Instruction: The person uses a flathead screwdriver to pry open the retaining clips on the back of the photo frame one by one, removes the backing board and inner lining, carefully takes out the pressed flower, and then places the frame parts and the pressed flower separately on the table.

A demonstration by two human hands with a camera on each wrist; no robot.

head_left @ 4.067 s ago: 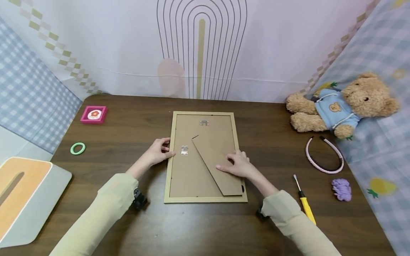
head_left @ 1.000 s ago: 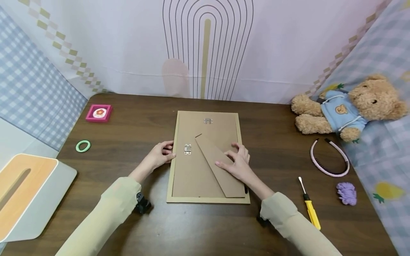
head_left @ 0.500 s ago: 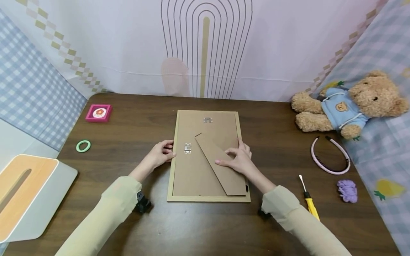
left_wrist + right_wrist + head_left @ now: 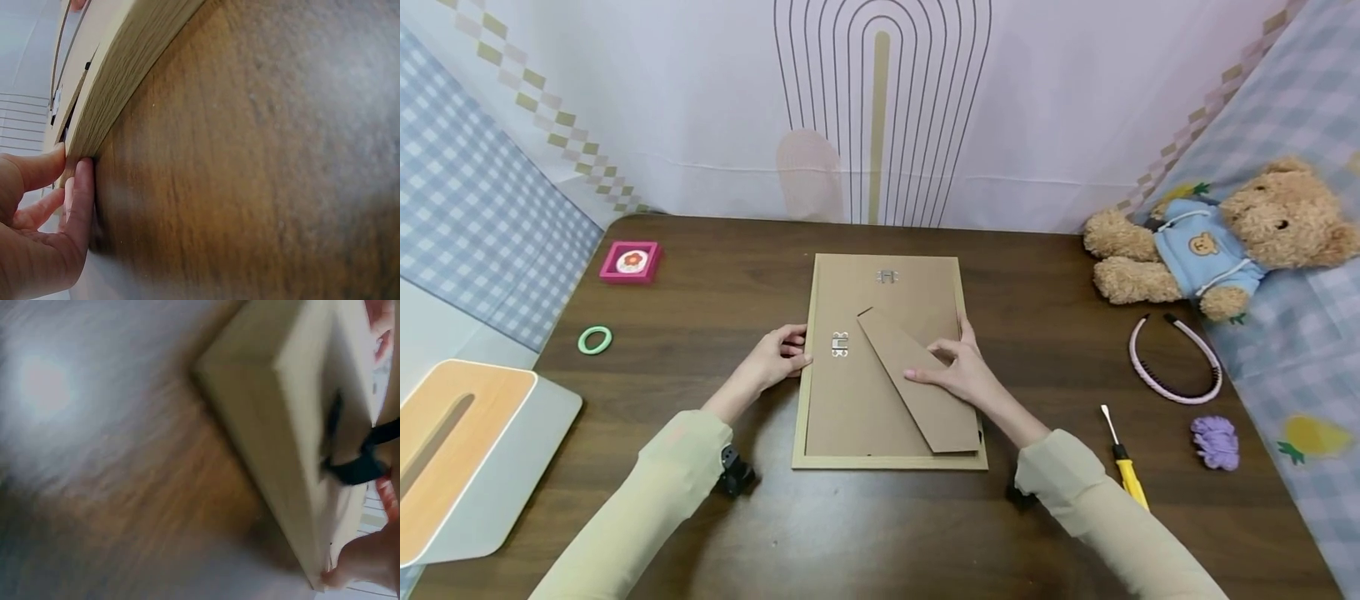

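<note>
A picture frame [image 4: 865,408] lies face down on the table, its brown backing and two metal hangers showing. My left hand [image 4: 772,358] pinches the frame's left edge, thumb on the top rim and fingers against the side, as the left wrist view shows. My right hand [image 4: 964,371] holds the slanting easel stand [image 4: 936,417] between thumb and a bent finger. Another finger of that hand stretches to the frame's right rim. In the right wrist view, a black ribbon [image 4: 359,469] runs between the backing and the slightly raised stand.
To the right lie a yellow-handled screwdriver [image 4: 1127,471], a purple scrunchie [image 4: 1215,442], a pink headband [image 4: 1153,382] and a teddy bear [image 4: 1206,242]. On the left are a pink box [image 4: 630,263], a green ring [image 4: 595,340] and a white tissue box [image 4: 512,467] with a wooden top.
One finger of my right hand has moved from over the backing to the frame's right rim and straightened. The left hand keeps its hold, and the head view has shifted slightly.
</note>
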